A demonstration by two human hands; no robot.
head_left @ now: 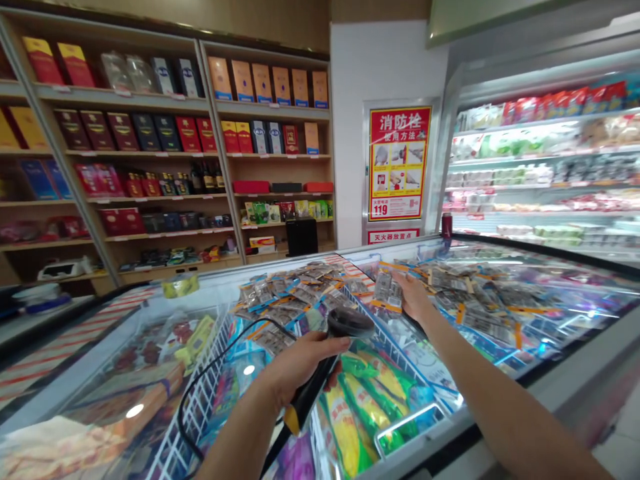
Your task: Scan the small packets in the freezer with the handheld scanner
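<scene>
My left hand (305, 363) is wrapped round the handle of a black barcode scanner (350, 321), its head pointing away from me over the freezer. A cable loops from it down to the left. Further forward, my right hand (416, 297) grips the edge of a small clear-and-grey packet (387, 291) with orange ends, just beyond the scanner head. Similar packets lie in a loose heap (300, 288) to the left and another heap (475, 290) to the right, on the freezer's glass top. The fingertips of my right hand are partly hidden.
Under the glass, white wire baskets (197, 390) divide bagged corn (355, 413) from other frozen packs. A red can (447, 225) stands on the far rim. Behind are shelves of boxed goods (143, 133), a red fire-hydrant sign (400, 163) and a lit chiller (540, 160).
</scene>
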